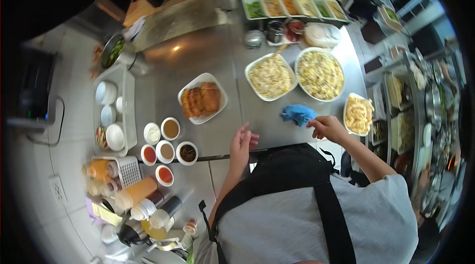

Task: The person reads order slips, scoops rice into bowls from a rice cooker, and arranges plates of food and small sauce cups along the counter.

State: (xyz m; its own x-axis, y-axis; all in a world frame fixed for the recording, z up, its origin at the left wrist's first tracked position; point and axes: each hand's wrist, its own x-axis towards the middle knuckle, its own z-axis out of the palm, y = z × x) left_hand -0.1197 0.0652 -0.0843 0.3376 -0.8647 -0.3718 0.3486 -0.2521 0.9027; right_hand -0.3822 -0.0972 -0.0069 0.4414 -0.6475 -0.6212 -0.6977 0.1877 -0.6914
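Note:
My left hand (241, 146) hovers at the front edge of the steel counter, its fingers stretched out and nothing in it. My right hand (329, 129) is closed in a pinch at the lower right edge of a crumpled blue disposable glove (297, 114). Beyond the glove stand a square white dish of pale chopped salad (269, 77) and a round bowl of yellow-flecked salad (320, 74). A white dish of creamy yellowish pieces (358, 114) is just right of my right hand. Farther left, a white dish holds sliced, breaded fried cutlet (202, 99).
Several small sauce bowls (165, 151) sit at the counter's left front. Beside them are a white basket of bowls (129, 110) and sauce bottles (136, 192). A tray of toppings (292, 7), jars (275, 31) and a metal pot (121, 56) stand at the back.

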